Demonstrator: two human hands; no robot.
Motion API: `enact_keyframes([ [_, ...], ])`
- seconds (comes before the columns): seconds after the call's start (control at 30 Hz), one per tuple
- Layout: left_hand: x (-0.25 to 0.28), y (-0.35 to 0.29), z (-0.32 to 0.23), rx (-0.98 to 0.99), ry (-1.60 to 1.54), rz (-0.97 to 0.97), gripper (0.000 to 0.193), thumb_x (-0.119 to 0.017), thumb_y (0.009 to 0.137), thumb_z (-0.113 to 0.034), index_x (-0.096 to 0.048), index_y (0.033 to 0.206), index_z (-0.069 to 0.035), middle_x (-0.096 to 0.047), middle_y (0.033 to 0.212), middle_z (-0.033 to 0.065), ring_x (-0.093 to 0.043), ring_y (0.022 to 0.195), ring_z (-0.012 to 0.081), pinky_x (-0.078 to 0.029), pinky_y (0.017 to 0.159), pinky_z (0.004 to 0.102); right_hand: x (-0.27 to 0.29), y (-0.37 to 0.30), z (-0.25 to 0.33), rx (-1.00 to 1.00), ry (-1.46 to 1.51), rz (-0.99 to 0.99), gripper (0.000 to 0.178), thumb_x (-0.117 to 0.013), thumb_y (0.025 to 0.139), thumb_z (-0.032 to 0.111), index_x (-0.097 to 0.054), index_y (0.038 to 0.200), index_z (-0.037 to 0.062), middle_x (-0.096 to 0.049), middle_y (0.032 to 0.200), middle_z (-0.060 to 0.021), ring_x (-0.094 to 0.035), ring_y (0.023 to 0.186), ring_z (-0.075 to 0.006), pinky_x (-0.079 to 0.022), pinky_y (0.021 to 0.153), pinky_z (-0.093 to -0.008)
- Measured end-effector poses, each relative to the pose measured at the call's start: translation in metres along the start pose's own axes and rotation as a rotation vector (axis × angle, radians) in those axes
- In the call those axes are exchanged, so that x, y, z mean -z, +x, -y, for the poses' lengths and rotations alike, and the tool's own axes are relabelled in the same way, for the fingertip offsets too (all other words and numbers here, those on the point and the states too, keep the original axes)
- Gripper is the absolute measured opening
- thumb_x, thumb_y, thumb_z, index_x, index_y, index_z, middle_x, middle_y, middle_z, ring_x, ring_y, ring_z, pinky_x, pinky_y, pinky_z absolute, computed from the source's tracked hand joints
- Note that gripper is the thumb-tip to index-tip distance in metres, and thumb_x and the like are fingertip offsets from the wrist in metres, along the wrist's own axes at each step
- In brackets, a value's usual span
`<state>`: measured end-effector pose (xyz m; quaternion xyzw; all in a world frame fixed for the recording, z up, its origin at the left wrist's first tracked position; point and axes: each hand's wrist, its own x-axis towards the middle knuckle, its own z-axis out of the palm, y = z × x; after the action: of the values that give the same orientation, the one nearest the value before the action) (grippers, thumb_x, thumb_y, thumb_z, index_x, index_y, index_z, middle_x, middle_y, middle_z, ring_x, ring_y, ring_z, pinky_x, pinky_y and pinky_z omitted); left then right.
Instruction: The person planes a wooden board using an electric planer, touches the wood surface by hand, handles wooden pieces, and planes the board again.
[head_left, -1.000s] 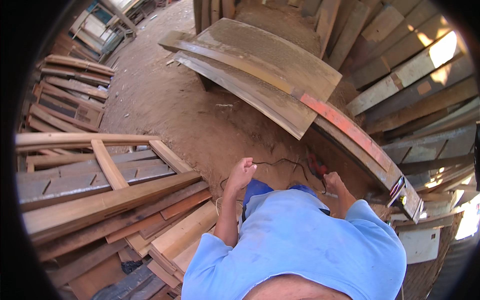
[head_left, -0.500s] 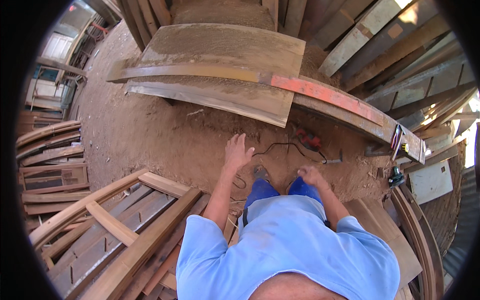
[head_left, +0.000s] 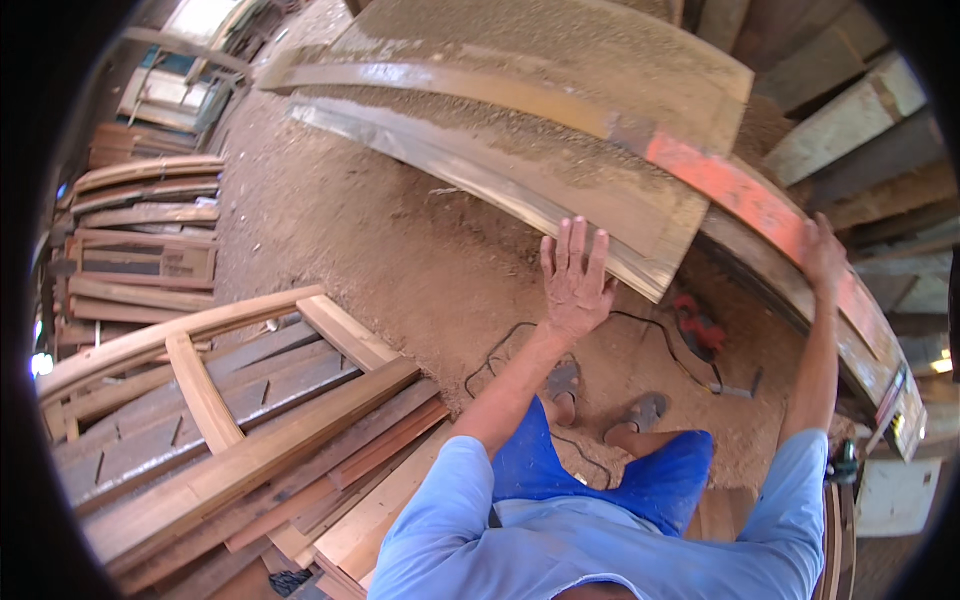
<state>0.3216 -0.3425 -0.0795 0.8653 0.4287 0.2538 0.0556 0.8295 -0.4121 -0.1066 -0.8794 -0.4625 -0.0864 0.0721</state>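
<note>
My left hand (head_left: pixel 578 285) is stretched out with its fingers apart, at the near edge of a wide wooden panel (head_left: pixel 660 215). Whether the fingertips touch that edge, I cannot tell. Over on the right, my right hand (head_left: pixel 824 255) lies on the red-orange painted part of a long beam (head_left: pixel 715 178), fingers extended. The beam runs lengthwise across the wide sawdust-covered panel, which shows on both its sides. Nothing is held in either hand.
A red power tool (head_left: pixel 700 328) with a black cord (head_left: pixel 650 322) lies on the dirt floor below the panel. To the left, a wooden frame (head_left: pixel 205 395) rests on stacked boards. Further planks (head_left: pixel 850 120) lean at the right. Curved pieces (head_left: pixel 150 190) are piled at far left.
Both hands have moved forward: the left to the panel's near edge, the right up from by my knee onto the beam. My view has shifted closer to the panel, and my legs are bent.
</note>
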Motion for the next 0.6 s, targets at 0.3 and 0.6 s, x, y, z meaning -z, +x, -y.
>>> enact_keyframes([
  [0.3, -0.066, 0.001, 0.02, -0.098, 0.121, -0.482, 0.067, -0.07, 0.078, -0.027, -0.052, 0.141, -0.013, -0.05, 0.147, 0.0166, -0.041, 0.141, 0.039, -0.021, 0.112, 0.055, -0.014, 0.009, -0.052, 0.061, 0.316, -0.027, 0.057, -0.043, 0.109, 0.045, -0.061, 0.134, -0.003, -0.063, 0.135, -0.0258, -0.058, 0.128, -0.0407, -0.044, 0.106, -0.0424],
  [0.6, -0.069, 0.006, 0.029, -0.192, 0.237, -0.693, 0.052, -0.074, 0.082, -0.034, -0.059, 0.128, -0.015, -0.059, 0.129, 0.0091, -0.052, 0.128, 0.0336, -0.026, 0.102, 0.047, 0.046, -0.053, 0.046, 0.061, 0.208, -0.175, 0.058, -0.04, 0.106, 0.046, -0.07, 0.115, -0.0023, -0.068, 0.117, -0.0307, -0.062, 0.107, -0.0524, -0.046, 0.09, -0.0591],
])
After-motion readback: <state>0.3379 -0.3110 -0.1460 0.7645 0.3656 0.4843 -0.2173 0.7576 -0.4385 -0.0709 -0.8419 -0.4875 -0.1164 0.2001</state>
